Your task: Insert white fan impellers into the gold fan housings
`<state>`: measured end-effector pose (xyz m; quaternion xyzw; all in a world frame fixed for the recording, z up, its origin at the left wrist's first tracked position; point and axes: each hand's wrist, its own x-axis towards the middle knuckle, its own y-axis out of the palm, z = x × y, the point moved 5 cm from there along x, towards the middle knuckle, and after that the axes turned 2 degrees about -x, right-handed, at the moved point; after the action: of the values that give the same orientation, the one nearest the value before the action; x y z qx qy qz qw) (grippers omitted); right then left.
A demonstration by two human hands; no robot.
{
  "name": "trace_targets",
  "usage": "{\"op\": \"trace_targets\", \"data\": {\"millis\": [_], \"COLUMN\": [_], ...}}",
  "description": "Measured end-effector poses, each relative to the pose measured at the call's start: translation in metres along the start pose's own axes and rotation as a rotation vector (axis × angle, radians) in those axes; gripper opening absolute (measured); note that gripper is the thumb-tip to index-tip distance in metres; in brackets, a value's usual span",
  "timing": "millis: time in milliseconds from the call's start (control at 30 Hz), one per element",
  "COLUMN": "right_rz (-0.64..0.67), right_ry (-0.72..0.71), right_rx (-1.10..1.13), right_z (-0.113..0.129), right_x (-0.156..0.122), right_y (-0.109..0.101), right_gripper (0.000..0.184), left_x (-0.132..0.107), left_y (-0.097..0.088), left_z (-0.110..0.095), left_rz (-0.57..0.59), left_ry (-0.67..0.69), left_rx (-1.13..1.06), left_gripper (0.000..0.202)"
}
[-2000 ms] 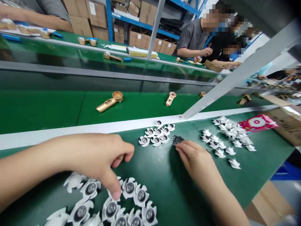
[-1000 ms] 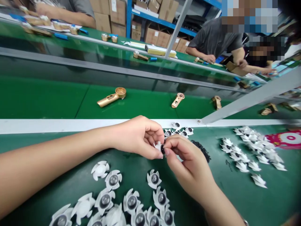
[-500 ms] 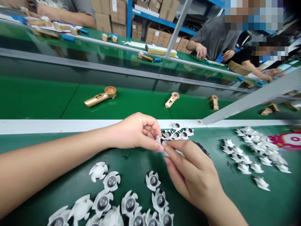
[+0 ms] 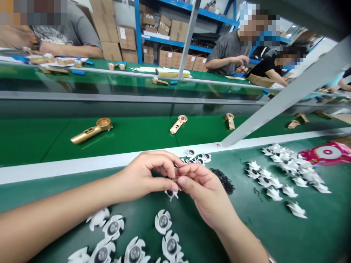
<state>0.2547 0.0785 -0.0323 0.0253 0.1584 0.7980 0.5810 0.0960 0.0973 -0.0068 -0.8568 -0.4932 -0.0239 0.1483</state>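
My left hand (image 4: 150,179) and my right hand (image 4: 203,188) meet fingertip to fingertip above the green tabletop. Both pinch at something small, mostly covered by the fingers. Just below my left thumb shows part of a white fan impeller (image 4: 171,195) with a dark hub; whether it is held or lies on the table, I cannot tell. Behind my fingers sits a small group of white impellers (image 4: 206,157). Beside my right hand is a pile of small black parts (image 4: 226,182). Nearer me lie several more impellers (image 4: 163,221), some showing round metallic centres.
On the green line beyond a white rail (image 4: 68,162) lie gold handheld-fan housings (image 4: 90,132). Many impellers (image 4: 274,180) and a pink package (image 4: 327,152) are at right. A slanted grey post (image 4: 279,98) rises from the rail. Co-workers sit opposite, before shelves with cartons.
The view has swung right and up. My right hand has turned so its thumb faces me, and the impeller seen between my fingertips before is no longer visible there.
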Motion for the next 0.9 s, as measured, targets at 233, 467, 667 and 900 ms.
{"op": "trace_targets", "data": {"millis": [233,467,667,900], "right_rz": [-0.039,-0.081,0.122,0.111], "right_ry": [-0.079,-0.251,-0.478,-0.608], "right_rx": [-0.414,-0.776,-0.889,-0.703], "right_z": [0.007,0.018,0.019,0.025], "right_x": [-0.005,-0.008,-0.014,-0.018], "right_y": [-0.005,-0.015,0.007,0.010], "right_gripper": [0.012,0.007,0.032,0.044], "left_x": [0.004,0.001,-0.002,-0.018], "left_y": [-0.011,-0.036,-0.022,0.015], "left_z": [0.008,0.008,0.023,0.017], "left_rz": [0.128,0.200,0.295,0.262], "left_ry": [-0.001,-0.200,-0.367,-0.639], "left_rx": [0.353,0.533,0.224,-0.573], "left_gripper": [0.018,0.051,0.033,0.038]}}
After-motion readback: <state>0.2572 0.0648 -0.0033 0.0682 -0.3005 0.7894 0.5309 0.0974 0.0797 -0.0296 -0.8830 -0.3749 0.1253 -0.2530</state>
